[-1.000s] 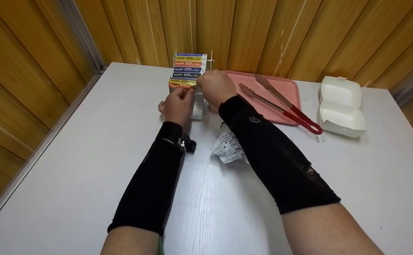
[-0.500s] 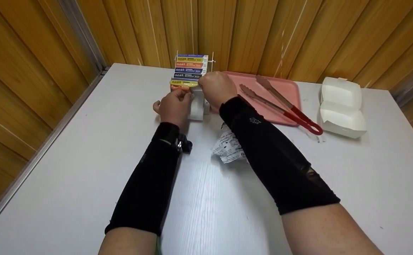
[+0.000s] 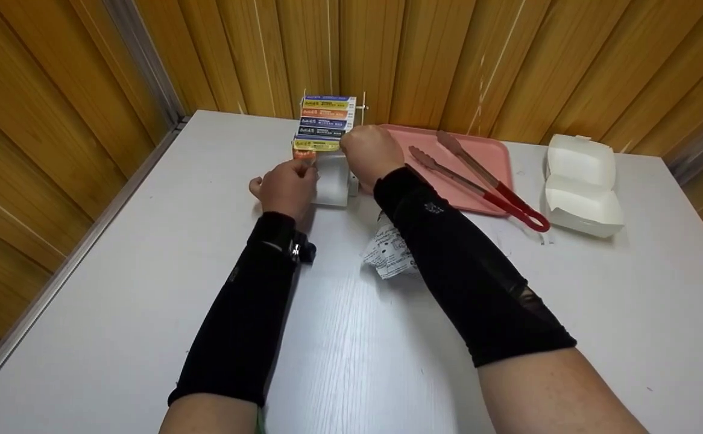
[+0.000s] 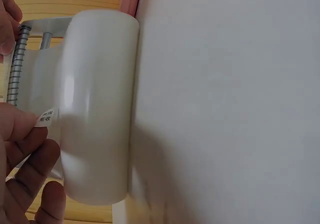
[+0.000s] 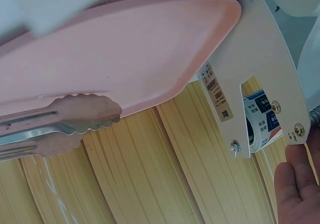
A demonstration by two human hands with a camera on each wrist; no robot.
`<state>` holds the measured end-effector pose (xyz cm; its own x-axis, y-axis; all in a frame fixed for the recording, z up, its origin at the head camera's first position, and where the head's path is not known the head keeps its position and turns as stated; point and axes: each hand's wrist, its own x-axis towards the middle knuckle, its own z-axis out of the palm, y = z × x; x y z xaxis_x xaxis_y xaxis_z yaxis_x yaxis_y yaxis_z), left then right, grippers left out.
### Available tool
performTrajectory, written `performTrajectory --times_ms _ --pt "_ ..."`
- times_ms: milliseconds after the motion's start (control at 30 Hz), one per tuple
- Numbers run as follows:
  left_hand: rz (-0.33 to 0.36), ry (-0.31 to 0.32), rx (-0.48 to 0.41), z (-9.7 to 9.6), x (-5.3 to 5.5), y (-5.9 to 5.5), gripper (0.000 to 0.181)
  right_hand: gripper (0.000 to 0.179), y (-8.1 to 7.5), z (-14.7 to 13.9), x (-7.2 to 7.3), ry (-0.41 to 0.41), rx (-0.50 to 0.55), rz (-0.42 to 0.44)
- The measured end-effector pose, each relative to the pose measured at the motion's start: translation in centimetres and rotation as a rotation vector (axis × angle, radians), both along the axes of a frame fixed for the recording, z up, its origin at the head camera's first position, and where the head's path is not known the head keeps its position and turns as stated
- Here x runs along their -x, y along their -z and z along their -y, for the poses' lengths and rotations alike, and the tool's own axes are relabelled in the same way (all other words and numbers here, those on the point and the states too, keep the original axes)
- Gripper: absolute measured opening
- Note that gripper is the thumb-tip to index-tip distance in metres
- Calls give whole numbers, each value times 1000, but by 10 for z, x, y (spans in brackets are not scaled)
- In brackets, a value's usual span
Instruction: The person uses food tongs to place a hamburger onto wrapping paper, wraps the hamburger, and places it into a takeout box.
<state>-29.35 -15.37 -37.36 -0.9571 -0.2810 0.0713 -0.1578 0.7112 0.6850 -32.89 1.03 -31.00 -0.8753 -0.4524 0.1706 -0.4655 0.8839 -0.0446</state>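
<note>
A label dispenser [image 5: 260, 54] with a strip of coloured stickers [image 3: 326, 122] across its top stands at the back of the table. My left hand [image 3: 285, 189] is at its front left, thumb and finger pinching the end of an orange-and-white sticker [image 4: 46, 118]. Part of that sticker is hidden by my fingers. My right hand [image 3: 374, 154] grips the dispenser's front right corner, beside the end of a spring-wound bar [image 4: 17, 66]. Below the bar hangs a thick white roll [image 4: 100, 109]. Through the side plate's cutout shows a printed sticker roll [image 5: 261, 119].
Red-handled tongs [image 3: 496, 191] lie on a pink tray [image 3: 472, 141] to the right of the dispenser. Further right stands an open white takeaway box [image 3: 582, 187]. Crumpled printed paper [image 3: 389, 250] lies partly under my right forearm. A wood-panelled wall [image 3: 436, 60] closes the back.
My left hand has drawn leftward and slightly nearer along the dispenser's front, pulling at the orange sticker and uncovering more of the white roll. My right hand has stayed at the corner.
</note>
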Motion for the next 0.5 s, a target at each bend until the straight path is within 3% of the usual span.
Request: performTrajectory --times_ms 200,300,500 --pt "49 36 38 10 -7 -3 27 26 -1 -1 -1 -5 10 -7" --pt "83 66 13 14 -14 -8 26 26 -3 -1 -2 -3 20 6" --pt "201 191 -50 33 -33 -23 21 28 -12 -2 -7 9 65 149"
